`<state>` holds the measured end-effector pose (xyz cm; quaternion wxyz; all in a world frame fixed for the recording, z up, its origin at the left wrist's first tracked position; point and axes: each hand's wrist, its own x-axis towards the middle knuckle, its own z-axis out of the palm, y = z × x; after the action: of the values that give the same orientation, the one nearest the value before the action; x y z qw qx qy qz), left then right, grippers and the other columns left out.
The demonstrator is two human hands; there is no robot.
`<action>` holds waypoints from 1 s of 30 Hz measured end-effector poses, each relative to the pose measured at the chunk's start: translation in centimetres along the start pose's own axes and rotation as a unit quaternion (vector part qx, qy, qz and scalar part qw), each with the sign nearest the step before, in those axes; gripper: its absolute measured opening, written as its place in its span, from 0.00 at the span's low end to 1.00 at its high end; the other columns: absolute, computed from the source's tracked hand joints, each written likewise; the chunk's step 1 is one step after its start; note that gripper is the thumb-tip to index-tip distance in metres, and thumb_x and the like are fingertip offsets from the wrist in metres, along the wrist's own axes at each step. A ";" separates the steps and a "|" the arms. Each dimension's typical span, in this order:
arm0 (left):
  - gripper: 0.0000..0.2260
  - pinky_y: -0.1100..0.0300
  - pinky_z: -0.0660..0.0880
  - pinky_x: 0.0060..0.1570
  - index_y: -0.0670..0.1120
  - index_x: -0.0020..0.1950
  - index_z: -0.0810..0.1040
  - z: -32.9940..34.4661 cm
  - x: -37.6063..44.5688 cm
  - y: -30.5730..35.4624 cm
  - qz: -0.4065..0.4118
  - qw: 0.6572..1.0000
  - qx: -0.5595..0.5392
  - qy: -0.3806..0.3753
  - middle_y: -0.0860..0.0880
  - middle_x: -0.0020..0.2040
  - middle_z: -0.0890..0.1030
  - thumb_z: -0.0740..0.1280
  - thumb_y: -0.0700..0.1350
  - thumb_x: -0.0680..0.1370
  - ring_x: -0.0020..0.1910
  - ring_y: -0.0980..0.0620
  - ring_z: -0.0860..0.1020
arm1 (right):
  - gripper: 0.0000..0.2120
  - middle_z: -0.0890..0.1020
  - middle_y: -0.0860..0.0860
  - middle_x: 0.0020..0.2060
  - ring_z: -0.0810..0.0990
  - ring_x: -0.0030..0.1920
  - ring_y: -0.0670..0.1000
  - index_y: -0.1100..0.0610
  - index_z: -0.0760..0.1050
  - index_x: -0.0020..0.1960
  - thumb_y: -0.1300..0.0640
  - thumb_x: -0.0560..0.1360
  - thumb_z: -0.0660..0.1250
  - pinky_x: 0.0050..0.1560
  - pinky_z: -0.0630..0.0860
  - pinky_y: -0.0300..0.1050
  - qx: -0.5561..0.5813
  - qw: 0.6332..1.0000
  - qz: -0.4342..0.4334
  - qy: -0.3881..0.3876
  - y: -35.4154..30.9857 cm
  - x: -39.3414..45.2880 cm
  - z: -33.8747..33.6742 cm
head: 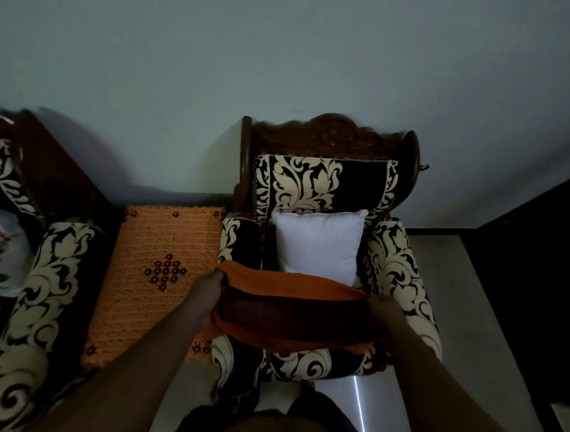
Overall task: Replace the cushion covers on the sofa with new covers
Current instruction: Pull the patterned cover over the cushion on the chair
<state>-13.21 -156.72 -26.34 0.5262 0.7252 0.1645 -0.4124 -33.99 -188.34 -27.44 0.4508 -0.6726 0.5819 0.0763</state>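
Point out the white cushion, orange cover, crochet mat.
white cushion (318, 243), head view, middle of its front face
orange cover (293, 316), head view, dark inside of its opening
crochet mat (159, 256), head view, its centre weave

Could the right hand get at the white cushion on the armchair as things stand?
Probably not right away. The right hand grips one end of the orange cover, and the left hand grips the other, so it is occupied. The white cushion sits just beyond the cover, with nothing else between; letting go would free the way.
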 end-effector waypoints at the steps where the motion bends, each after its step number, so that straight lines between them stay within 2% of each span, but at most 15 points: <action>1: 0.20 0.47 0.83 0.43 0.43 0.48 0.84 1.0 0.5 0.3 -0.002 0.999 0.036 0.019 0.40 0.46 0.85 0.61 0.57 0.81 0.45 0.39 0.84 | 0.11 0.75 0.53 0.34 0.74 0.38 0.53 0.60 0.75 0.37 0.55 0.75 0.67 0.45 0.71 0.47 -0.024 0.999 -0.022 -0.011 -0.2 1.6 0.0; 2: 0.22 0.47 0.80 0.42 0.41 0.45 0.83 1.7 1.3 0.4 0.005 0.995 0.090 0.036 0.39 0.45 0.84 0.61 0.59 0.78 0.43 0.40 0.83 | 0.11 0.74 0.53 0.34 0.73 0.37 0.52 0.59 0.75 0.37 0.56 0.76 0.68 0.45 0.69 0.46 -0.036 0.998 -0.042 -0.028 -0.3 3.2 0.1; 4: 0.19 0.53 0.70 0.39 0.42 0.42 0.77 4.0 1.8 1.5 0.025 0.975 0.210 0.066 0.40 0.43 0.81 0.62 0.58 0.76 0.39 0.44 0.77 | 0.05 0.76 0.48 0.43 0.76 0.45 0.51 0.52 0.75 0.48 0.54 0.78 0.71 0.50 0.68 0.43 -0.078 0.990 -0.077 -0.087 -1.3 6.0 0.1; 5: 0.16 0.55 0.68 0.39 0.44 0.47 0.76 5.1 1.7 2.1 0.033 0.964 0.254 0.073 0.40 0.47 0.80 0.62 0.57 0.78 0.41 0.44 0.76 | 0.10 0.76 0.47 0.48 0.77 0.52 0.52 0.51 0.74 0.55 0.51 0.77 0.72 0.53 0.69 0.42 -0.107 0.982 -0.100 -0.115 -1.6 7.4 0.3; 6: 0.14 0.55 0.67 0.40 0.44 0.53 0.75 6.6 1.7 2.8 0.039 0.955 0.283 0.083 0.41 0.51 0.79 0.63 0.55 0.81 0.44 0.44 0.76 | 0.18 0.77 0.48 0.52 0.78 0.57 0.54 0.55 0.76 0.60 0.46 0.75 0.72 0.54 0.72 0.43 -0.131 0.974 -0.123 -0.138 -2.0 9.6 0.5; 8: 0.14 0.54 0.68 0.42 0.44 0.63 0.73 8.9 2.3 3.4 0.056 0.934 0.339 0.101 0.41 0.57 0.78 0.63 0.53 0.83 0.48 0.43 0.76 | 0.30 0.78 0.57 0.57 0.79 0.59 0.60 0.61 0.74 0.63 0.40 0.72 0.73 0.55 0.76 0.47 -0.195 0.963 -0.124 -0.143 -2.8 13.1 1.1; 11: 0.14 0.51 0.73 0.55 0.43 0.66 0.75 12.4 3.6 4.4 0.072 0.922 0.361 0.120 0.40 0.63 0.79 0.61 0.49 0.85 0.53 0.42 0.77 | 0.31 0.73 0.61 0.63 0.77 0.61 0.62 0.58 0.70 0.70 0.40 0.76 0.70 0.57 0.76 0.51 -0.237 0.946 -0.157 -0.157 -4.8 17.4 1.6; 13: 0.16 0.53 0.69 0.64 0.42 0.68 0.77 14.0 4.3 5.2 0.075 0.922 0.359 0.122 0.43 0.68 0.77 0.60 0.48 0.85 0.64 0.41 0.76 | 0.31 0.71 0.59 0.64 0.76 0.62 0.62 0.56 0.67 0.73 0.41 0.77 0.69 0.56 0.74 0.50 -0.244 0.934 -0.189 -0.182 -7.1 19.8 2.1; 15: 0.20 0.53 0.69 0.66 0.42 0.68 0.78 14.8 4.9 5.5 0.045 0.929 0.343 0.132 0.42 0.69 0.77 0.59 0.55 0.84 0.66 0.40 0.75 | 0.32 0.69 0.59 0.67 0.73 0.66 0.63 0.54 0.64 0.76 0.44 0.77 0.69 0.60 0.73 0.53 -0.284 0.910 -0.235 -0.190 -9.0 22.3 2.9; 17: 0.25 0.51 0.72 0.62 0.41 0.65 0.79 15.3 5.9 5.2 -0.003 0.930 0.333 0.155 0.38 0.66 0.78 0.58 0.59 0.84 0.63 0.38 0.77 | 0.34 0.66 0.58 0.73 0.67 0.72 0.62 0.52 0.60 0.79 0.45 0.78 0.68 0.66 0.71 0.58 -0.341 0.877 -0.282 -0.185 -10.6 25.2 4.0; 19: 0.22 0.51 0.73 0.58 0.40 0.62 0.80 15.7 6.4 5.0 -0.020 0.936 0.310 0.165 0.37 0.61 0.80 0.58 0.56 0.85 0.58 0.38 0.78 | 0.37 0.59 0.58 0.79 0.59 0.78 0.61 0.52 0.55 0.81 0.44 0.78 0.67 0.72 0.66 0.60 -0.384 0.847 -0.321 -0.183 -11.8 27.5 5.2; 22: 0.17 0.50 0.74 0.47 0.43 0.47 0.80 16.6 6.2 4.9 -0.014 0.956 0.232 0.180 0.41 0.46 0.81 0.60 0.53 0.85 0.45 0.42 0.78 | 0.40 0.49 0.56 0.82 0.48 0.81 0.59 0.52 0.47 0.83 0.44 0.80 0.66 0.76 0.56 0.63 -0.448 0.795 -0.367 -0.181 -12.6 30.0 6.8; 25: 0.18 0.54 0.66 0.38 0.45 0.36 0.71 17.2 5.5 5.0 -0.009 0.968 0.164 0.190 0.44 0.35 0.73 0.62 0.50 0.85 0.34 0.46 0.72 | 0.43 0.44 0.55 0.82 0.42 0.82 0.57 0.52 0.38 0.83 0.43 0.81 0.63 0.77 0.48 0.69 -0.506 0.754 -0.385 -0.169 -11.7 31.7 7.4; 27: 0.17 0.57 0.66 0.36 0.46 0.36 0.73 17.2 5.3 5.0 -0.006 0.971 0.135 0.197 0.45 0.35 0.75 0.63 0.49 0.84 0.35 0.48 0.74 | 0.46 0.50 0.57 0.82 0.47 0.82 0.58 0.53 0.36 0.82 0.44 0.79 0.64 0.76 0.51 0.71 -0.521 0.740 -0.398 -0.148 -10.6 32.3 7.6; 30: 0.11 0.56 0.73 0.42 0.47 0.46 0.81 16.9 5.0 4.5 -0.001 0.976 0.079 0.205 0.47 0.44 0.82 0.63 0.48 0.84 0.45 0.46 0.81 | 0.52 0.69 0.61 0.71 0.68 0.71 0.64 0.55 0.43 0.83 0.40 0.72 0.71 0.67 0.64 0.72 -0.547 0.724 -0.412 -0.086 -9.5 32.2 8.5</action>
<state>-14.35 -174.70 -29.11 0.4216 0.8335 0.2364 -0.2676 -12.36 -206.22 -47.65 0.0399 -0.9664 0.0635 0.2458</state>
